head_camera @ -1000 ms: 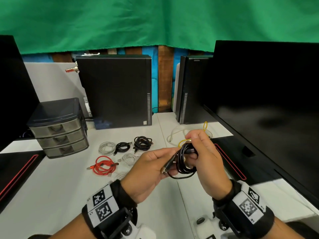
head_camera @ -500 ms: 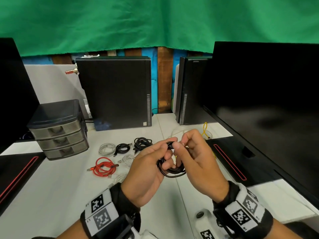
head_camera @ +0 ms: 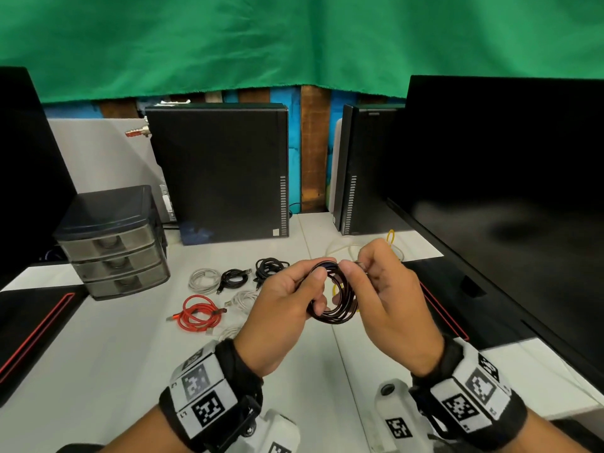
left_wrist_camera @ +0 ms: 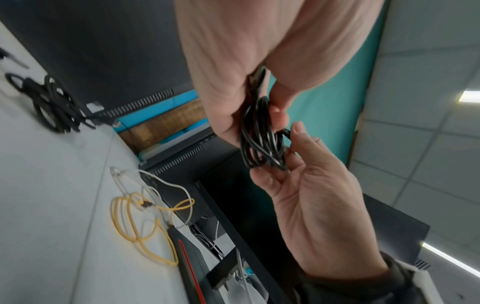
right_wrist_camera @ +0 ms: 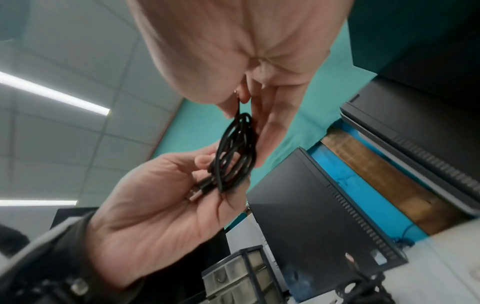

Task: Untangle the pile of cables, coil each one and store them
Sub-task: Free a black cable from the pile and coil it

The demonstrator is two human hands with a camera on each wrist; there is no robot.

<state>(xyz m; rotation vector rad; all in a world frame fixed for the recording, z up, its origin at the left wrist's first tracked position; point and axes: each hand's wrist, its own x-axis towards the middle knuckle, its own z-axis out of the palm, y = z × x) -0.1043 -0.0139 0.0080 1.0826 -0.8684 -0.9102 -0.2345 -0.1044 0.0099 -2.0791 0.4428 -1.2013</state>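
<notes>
A coiled black cable point(head_camera: 338, 297) hangs in the air between my two hands above the white desk point(head_camera: 98, 354). My left hand point(head_camera: 309, 286) grips the coil's left side with thumb and curled fingers. In the right wrist view a metal plug point(right_wrist_camera: 196, 192) of the coil point(right_wrist_camera: 235, 152) lies in the left palm. My right hand point(head_camera: 358, 268) pinches a strand at the top of the coil point(left_wrist_camera: 262, 133). Beyond the hands, a loose yellow cable point(left_wrist_camera: 140, 224) and a white cable point(left_wrist_camera: 166, 183) lie tangled together on the desk.
Coiled cables lie in a group on the desk: white point(head_camera: 204, 279), black point(head_camera: 233, 277), black point(head_camera: 269, 268), red point(head_camera: 197, 317), white point(head_camera: 243, 299). A three-drawer unit point(head_camera: 114, 243) stands at the left, computer towers point(head_camera: 219, 171) at the back, a monitor point(head_camera: 506, 191) on the right.
My right hand has gone from wrapping over the coil to pinching a strand at its top. The plug that stuck out of my left fingers is now tucked in.
</notes>
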